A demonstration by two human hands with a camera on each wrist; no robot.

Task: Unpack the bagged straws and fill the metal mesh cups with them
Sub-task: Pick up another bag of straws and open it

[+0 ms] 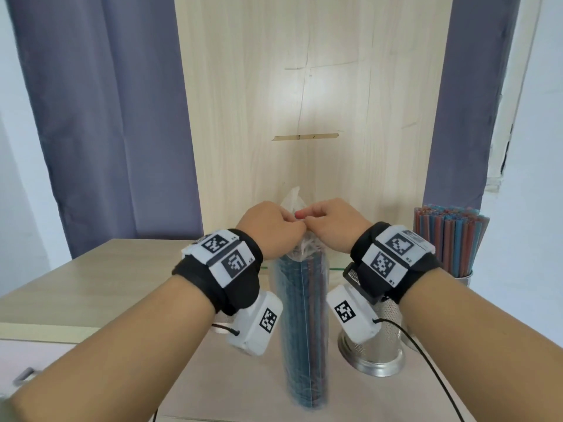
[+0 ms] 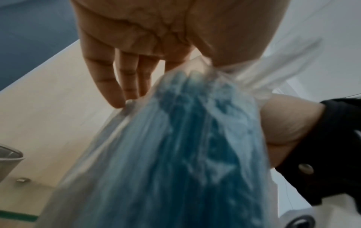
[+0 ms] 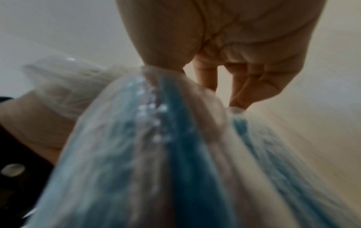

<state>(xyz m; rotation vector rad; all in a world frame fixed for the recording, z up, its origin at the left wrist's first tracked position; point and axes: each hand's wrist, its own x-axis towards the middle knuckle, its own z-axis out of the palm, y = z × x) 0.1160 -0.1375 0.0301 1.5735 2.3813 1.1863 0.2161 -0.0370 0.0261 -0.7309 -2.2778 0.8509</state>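
Pinching the gathered neck of the bag [image 1: 300, 315], the left hand [image 1: 269, 228] has its thumb and forefinger closed on the clear plastic just above the straws, while in the left wrist view its other fingers [image 2: 106, 80] hang nearly straight, their tips touching the bag's side. One bag stands upright on the worktop [image 1: 91, 269], between the two forearms, packed tight with straws [image 1: 304, 330] that show mostly blue through the film, with a reddish strip along the right edge; its twisted top pokes up between the knuckles. The right hand [image 1: 333, 228] meets the left at the same neck, thumb and forefinger pinching the plastic, and in the right wrist view its remaining fingers [image 3: 252, 86] curl loosely, tips resting on the bag. Both wrist views are blurred, so the straws inside cannot be counted. Two mesh cups are visible: one [image 1: 376, 339], partly hidden behind the right wrist, stands just right of the bag; the other [image 1: 463, 278] stands further right and back, crammed with upright red and blue straws [image 1: 447, 236].
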